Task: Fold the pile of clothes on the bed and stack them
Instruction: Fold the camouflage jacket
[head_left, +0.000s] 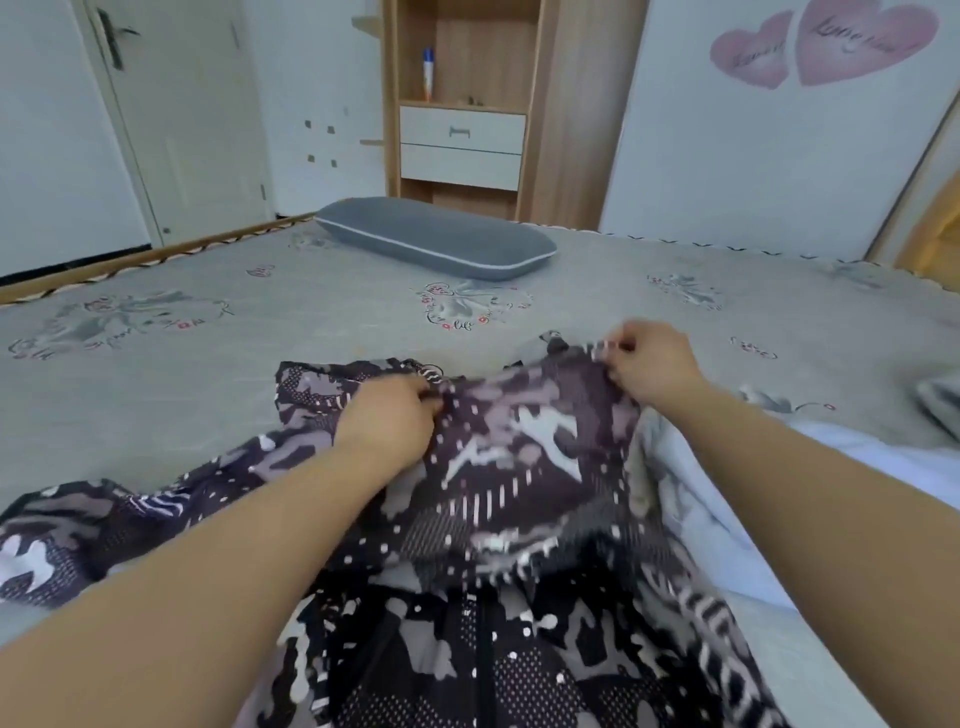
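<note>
So you've got the dark patterned jacket (498, 499) spread out on the bed (156, 395) right in front of you, zipper side up, with one sleeve trailing off to your left. Your left hand (387, 415) has its fingers curled into the fabric near the top edge, bunching it a bit. Your right hand (652, 364) is pinching the far corner of the same top edge, fingers clamped on the cloth and lifting it slightly off the sheet. Just to your right there's a pale blue-white garment (737, 519) lying crumpled, partly under the jacket's edge. Further back on the bed sits a grey pillow (436, 239), well apart from the clothes, with a wooden shelf unit (462, 104) behind it.
</note>
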